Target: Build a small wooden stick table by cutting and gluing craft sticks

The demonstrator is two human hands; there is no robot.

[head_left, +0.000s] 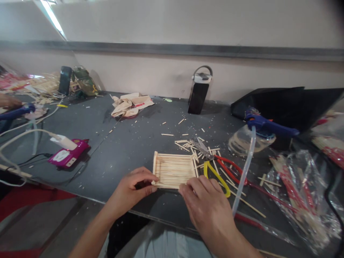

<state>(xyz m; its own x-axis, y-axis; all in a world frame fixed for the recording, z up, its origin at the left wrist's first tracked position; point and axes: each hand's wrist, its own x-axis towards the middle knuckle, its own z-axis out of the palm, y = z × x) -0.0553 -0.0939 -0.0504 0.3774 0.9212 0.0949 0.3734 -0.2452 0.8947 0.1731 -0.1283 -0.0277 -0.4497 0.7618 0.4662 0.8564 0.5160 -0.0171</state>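
Note:
A small shallow tray [174,168] built of thin wooden sticks lies at the table's front edge, its low sides raised around a slatted floor. My left hand [137,186] pinches its near left corner between thumb and fingers. On the near right corner, my right hand [204,197] is closed with its fingertips against the front edge. Right of the tray are several cut stick pieces [185,145] and a cutting tool [205,150] with metal blades. A yellow handle [223,182] and a red handle [233,168] show beside my right hand.
A blue glue gun [271,125] with a clear glue stick [245,168] rests over a clear container [236,141]. Plastic packets [301,193] lie right. Behind stand a phone [198,98] and bottle [202,77]. Left are a magenta power strip [71,154] and another person's hand [9,102].

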